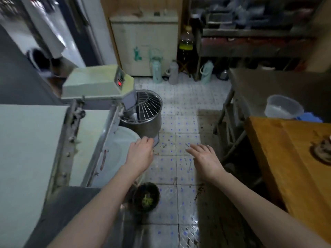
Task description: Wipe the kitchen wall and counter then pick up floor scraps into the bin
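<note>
Scraps (165, 144) dot the tiled floor (186, 122) at frame center, bin (146, 197) at lower center. My left hand (140, 154) curls its grip loosely, holding nothing I can see; my right hand (206, 160) hovers open-fingered.

Dim indoor light; glare streaks the wet floor (180, 208) near the bottom, the shelves (250, 24) at top right lie soft and dark, and wide-angle distortion bends the frame's edges
</note>
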### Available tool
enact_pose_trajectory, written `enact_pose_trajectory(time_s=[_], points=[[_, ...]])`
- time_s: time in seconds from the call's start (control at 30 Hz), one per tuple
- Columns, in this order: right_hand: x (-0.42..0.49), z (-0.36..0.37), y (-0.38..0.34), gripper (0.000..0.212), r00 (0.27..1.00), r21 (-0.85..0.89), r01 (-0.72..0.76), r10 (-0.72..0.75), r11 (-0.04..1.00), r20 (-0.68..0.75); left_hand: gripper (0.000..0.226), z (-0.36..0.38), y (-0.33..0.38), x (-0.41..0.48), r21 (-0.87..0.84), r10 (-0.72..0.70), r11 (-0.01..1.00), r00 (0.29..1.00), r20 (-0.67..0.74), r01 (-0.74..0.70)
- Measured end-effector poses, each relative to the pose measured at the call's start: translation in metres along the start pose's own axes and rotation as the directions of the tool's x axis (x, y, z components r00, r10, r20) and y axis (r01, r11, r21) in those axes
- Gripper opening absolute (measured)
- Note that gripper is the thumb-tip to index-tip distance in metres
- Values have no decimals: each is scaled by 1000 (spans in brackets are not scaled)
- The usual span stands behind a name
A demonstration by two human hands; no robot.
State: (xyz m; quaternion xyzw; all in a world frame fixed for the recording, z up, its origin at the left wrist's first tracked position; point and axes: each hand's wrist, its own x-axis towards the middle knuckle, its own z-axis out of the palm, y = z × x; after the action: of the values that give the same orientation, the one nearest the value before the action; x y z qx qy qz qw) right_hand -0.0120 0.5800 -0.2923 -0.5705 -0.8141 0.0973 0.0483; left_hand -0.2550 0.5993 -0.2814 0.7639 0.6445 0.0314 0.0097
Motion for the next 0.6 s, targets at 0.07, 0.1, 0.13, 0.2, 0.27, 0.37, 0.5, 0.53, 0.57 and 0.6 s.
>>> enact_pose_trajectory(time_s=[0.07,0.1,0.13,0.2,0.27,0.37,0.5,0.53,0.57,0.6], points=[[24,-16,-20,54,998,-2,60,-60,998,-27,32,-24,-22,8,9,-45,999,999,-27,45],[37,-24,-30,53,994,-1,100,-100,995,-50,32,-35,-33,10,15,-72,997,997,-42,73],[48,-31,-39,52,988,1,136,-135,991,-73,32,-44,-43,12,27,-98,995,994,-53,99],[75,-47,-55,51,970,5,209,-206,978,-125,33,-63,-62,15,76,-155,984,986,-65,159],[106,-63,-71,49,937,-8,308,-304,951,-170,33,-82,-81,16,126,-220,965,972,-85,230],[151,-88,-102,45,881,-39,440,-440,897,-172,31,-112,-111,11,109,-346,925,925,-155,364],[202,-113,-148,43,777,-39,605,-600,795,-192,31,-148,-142,-14,120,-539,809,807,-241,575],[211,-116,-162,43,741,-40,648,-641,761,-200,32,-155,-148,-24,115,-577,779,777,-254,616],[219,-120,-176,43,707,-39,683,-673,730,-217,33,-161,-154,-33,109,-604,754,749,-273,648],[226,-123,-190,43,676,-37,714,-702,699,-226,34,-166,-159,-44,100,-637,723,716,-286,683]])
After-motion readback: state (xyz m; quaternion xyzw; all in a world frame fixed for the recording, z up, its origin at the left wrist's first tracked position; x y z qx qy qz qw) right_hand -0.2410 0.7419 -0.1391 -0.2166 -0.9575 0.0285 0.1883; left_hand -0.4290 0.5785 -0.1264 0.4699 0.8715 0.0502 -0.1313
